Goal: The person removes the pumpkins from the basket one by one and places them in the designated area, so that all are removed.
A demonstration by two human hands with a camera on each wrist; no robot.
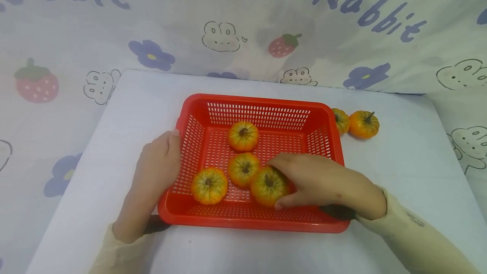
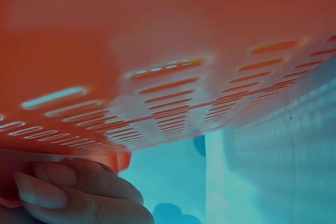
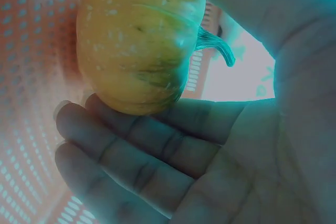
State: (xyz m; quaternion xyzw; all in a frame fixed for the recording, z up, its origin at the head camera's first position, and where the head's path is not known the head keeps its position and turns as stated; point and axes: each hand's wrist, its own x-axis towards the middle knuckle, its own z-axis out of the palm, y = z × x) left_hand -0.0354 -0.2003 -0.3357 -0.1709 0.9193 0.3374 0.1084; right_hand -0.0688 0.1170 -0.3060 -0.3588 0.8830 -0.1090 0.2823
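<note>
Pumpkin in right hand, basket

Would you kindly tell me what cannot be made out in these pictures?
- Head view: the red basket hides part of the nearer toy pumpkin outside it.
- Head view: the right hand covers one side of the held toy pumpkin.
- Left wrist view: the basket fills the frame, blurred; only fingers show.

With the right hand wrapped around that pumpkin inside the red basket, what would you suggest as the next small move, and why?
Probably open the right hand and let go: the pumpkin it grips seems to sit low on the basket floor beside three others, while the left hand steadies the rim. Two more pumpkins wait on the table.
</note>
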